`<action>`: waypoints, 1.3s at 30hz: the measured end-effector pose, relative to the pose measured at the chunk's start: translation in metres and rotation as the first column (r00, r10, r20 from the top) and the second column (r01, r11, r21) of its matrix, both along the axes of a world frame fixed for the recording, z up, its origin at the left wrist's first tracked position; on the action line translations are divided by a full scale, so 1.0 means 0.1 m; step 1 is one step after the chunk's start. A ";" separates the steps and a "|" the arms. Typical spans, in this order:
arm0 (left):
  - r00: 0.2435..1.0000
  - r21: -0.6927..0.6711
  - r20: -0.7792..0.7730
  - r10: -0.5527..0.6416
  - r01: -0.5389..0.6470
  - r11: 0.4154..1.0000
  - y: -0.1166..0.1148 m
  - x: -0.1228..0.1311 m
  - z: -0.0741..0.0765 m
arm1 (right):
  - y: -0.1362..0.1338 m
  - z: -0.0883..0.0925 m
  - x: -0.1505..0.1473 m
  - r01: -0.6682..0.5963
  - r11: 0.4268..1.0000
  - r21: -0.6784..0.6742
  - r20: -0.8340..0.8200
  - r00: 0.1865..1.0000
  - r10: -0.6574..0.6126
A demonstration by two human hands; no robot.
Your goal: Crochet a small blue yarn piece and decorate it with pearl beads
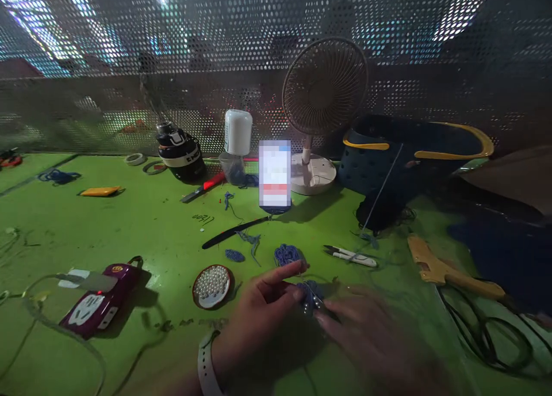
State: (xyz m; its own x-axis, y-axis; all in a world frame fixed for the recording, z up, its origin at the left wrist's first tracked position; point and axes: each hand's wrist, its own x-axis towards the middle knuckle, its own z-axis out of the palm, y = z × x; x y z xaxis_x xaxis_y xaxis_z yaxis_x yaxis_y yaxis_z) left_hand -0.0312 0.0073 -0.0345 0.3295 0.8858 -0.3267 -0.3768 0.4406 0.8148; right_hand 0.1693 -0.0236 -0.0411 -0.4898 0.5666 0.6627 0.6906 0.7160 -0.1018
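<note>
At the lower centre of the frame, you are working with both hands over a green table point(164, 235), a small blue piece point(308, 295) lying between them and shining with a few pearly beads. Your left hand point(267, 304), banded at the wrist in white point(207, 364), is pinching the piece's left side with its thumb, while its index finger is stretching out above. Your right hand point(362, 321) is showing as a blur, thumb and forefinger meeting the piece's right edge; whether they are clamping on it or on something thin, you cannot tell from here.

Just above your left fingertips, a ball of blue yarn point(287, 254) is sitting near the middle of the frame. To the left of that hand, a dish point(195, 287) is holding white beads point(214, 284), with a blue oval point(234, 254) lying above it. White-handled snips point(353, 256) are resting to the upper right of the piece. A lit phone point(275, 175) is standing at centre, a fan point(325, 85) rising behind it. A dark blue basket point(362, 169) is standing at upper right, a tan corded tool point(452, 278) is lying at right, and a maroon socket box point(103, 304) is occupying the lower left.
</note>
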 end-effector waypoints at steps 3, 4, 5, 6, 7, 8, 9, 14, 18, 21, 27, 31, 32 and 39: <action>0.999 0.044 -0.039 0.031 -0.029 0.999 0.02 0.00 0.00 | 0.09 0.08 0.00 -0.073 0.995 -0.075 -0.206 0.977 0.056; 0.997 0.071 -0.055 0.051 -0.047 0.996 0.03 0.00 0.00 | 0.11 0.09 0.01 -0.098 0.991 -0.096 -0.231 0.970 0.074; 0.995 0.096 -0.073 0.067 -0.060 0.994 0.03 0.00 -0.01 | 0.13 0.08 0.02 -0.116 0.987 -0.111 -0.234 0.968 0.088; 0.992 0.119 -0.094 0.081 -0.070 0.990 0.03 0.00 -0.01 | 0.13 0.07 0.03 -0.122 0.986 -0.115 -0.224 0.970 0.094; 0.989 0.139 -0.119 0.089 -0.072 0.988 0.03 -0.01 -0.02 | 0.13 0.06 0.05 -0.132 0.985 -0.107 -0.201 0.973 0.109; 0.985 0.155 -0.145 0.094 -0.071 0.985 0.03 -0.01 -0.03 | 0.13 0.04 0.06 -0.140 0.985 -0.096 -0.175 0.977 0.122; 0.981 0.170 -0.169 0.096 -0.067 0.983 0.03 -0.01 -0.03 | 0.11 0.02 0.08 -0.141 0.985 -0.095 -0.147 0.981 0.127; 0.969 0.205 -0.223 0.101 -0.055 0.977 0.02 -0.01 -0.06 | 0.03 -0.03 0.13 -0.101 0.983 -0.152 -0.066 0.994 0.091; 0.966 0.219 -0.235 0.105 -0.053 0.974 0.02 -0.01 -0.07 | 0.04 -0.02 0.13 -0.127 0.981 -0.145 -0.038 0.992 0.123; 0.962 0.253 -0.246 0.116 -0.052 0.966 0.02 -0.01 -0.07 | 0.04 0.00 0.10 -0.127 0.984 -0.122 -0.065 0.991 0.120; 0.950 0.356 -0.273 0.151 -0.046 0.933 0.00 -0.01 -0.07 | 0.04 0.03 0.09 -0.120 0.981 -0.151 -0.067 0.992 0.111; 0.927 0.415 -0.329 0.181 -0.030 0.909 -0.01 -0.01 -0.07 | 0.06 0.03 0.10 -0.132 0.980 -0.147 -0.093 0.989 0.119; 0.921 0.437 -0.339 0.192 -0.026 0.899 -0.01 -0.01 -0.07 | 0.06 0.03 0.10 -0.137 0.981 -0.138 -0.100 0.987 0.124; 0.897 0.572 -0.349 0.271 -0.026 0.820 0.00 0.00 -0.10 | 0.04 -0.01 0.11 -0.115 0.979 -0.168 -0.076 0.992 0.103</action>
